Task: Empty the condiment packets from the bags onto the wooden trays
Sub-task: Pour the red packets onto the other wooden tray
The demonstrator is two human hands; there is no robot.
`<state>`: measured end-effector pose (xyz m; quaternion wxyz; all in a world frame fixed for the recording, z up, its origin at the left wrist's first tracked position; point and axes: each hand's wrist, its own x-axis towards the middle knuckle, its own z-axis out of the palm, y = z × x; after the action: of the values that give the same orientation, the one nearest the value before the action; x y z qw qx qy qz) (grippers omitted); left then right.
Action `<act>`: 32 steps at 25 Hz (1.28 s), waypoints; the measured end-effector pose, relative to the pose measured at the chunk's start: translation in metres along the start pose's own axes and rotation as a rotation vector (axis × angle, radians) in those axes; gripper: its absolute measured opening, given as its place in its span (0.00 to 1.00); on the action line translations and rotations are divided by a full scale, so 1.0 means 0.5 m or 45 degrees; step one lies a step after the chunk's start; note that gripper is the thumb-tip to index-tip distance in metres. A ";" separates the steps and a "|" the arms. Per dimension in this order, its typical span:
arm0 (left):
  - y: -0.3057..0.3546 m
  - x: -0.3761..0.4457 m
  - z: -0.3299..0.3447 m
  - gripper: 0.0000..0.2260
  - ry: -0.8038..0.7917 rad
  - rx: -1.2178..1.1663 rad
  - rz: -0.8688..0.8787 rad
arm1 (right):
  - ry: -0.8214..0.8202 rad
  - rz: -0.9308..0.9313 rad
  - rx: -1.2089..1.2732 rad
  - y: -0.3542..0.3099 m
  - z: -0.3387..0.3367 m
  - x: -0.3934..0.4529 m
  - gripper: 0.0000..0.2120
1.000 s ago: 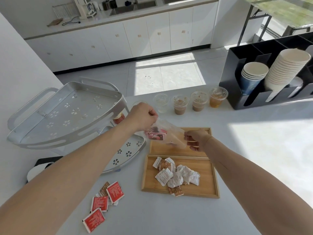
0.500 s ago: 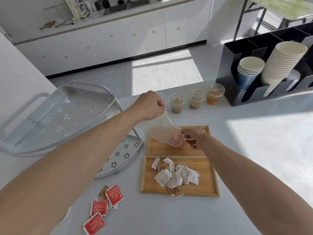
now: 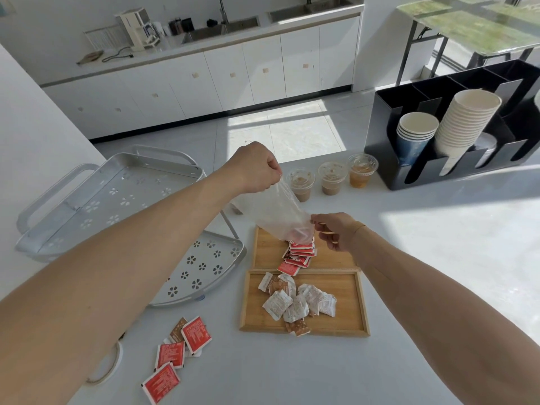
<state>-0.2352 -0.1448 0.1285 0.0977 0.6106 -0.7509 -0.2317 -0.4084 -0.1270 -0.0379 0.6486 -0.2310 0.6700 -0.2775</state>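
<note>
A clear plastic bag hangs tilted, mouth down, over the far wooden tray. My left hand pinches the bag's raised bottom end. My right hand holds the bag's lower mouth edge with its fingertips. Red condiment packets spill from the mouth in a pile onto the far tray. The near wooden tray carries several white and brown packets.
Loose red packets lie on the white counter at the front left. A grey two-tier metal rack stands at the left. Three lidded drink cups and a black cup holder with paper cups stand at the back.
My left hand has lifted the bag's bottom higher, tipping it steeply. The red packets have slid out of the bag onto the far tray.
</note>
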 end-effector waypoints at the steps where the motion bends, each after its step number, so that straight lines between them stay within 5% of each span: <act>1: 0.003 -0.009 -0.006 0.08 0.008 -0.008 0.002 | 0.003 -0.009 -0.001 -0.003 -0.001 -0.008 0.09; 8: -0.033 -0.110 -0.022 0.07 0.219 -0.168 -0.054 | -0.141 -0.102 0.138 0.015 -0.014 -0.085 0.07; 11: -0.093 -0.190 -0.008 0.04 0.281 -0.310 -0.138 | -0.150 -0.233 0.155 0.036 -0.002 -0.132 0.14; 13: -0.145 -0.243 0.001 0.03 0.310 -0.437 -0.204 | -0.119 -0.397 0.055 0.049 0.016 -0.167 0.19; 18: -0.275 -0.395 0.017 0.02 0.402 -0.729 -0.349 | -0.105 -0.682 -0.298 0.098 0.096 -0.229 0.12; 25: -0.480 -0.600 0.059 0.04 0.442 -1.132 -0.707 | -0.451 -0.589 -0.478 0.205 0.308 -0.290 0.07; 32: -0.680 -0.766 0.141 0.04 0.641 -0.881 -0.942 | -0.518 -0.354 -0.585 0.383 0.507 -0.308 0.07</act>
<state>0.1210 0.1900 -0.0397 0.3807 0.8019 -0.3206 -0.3305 -0.1377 0.0997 -0.0535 0.6558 -0.5112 0.5339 -0.1532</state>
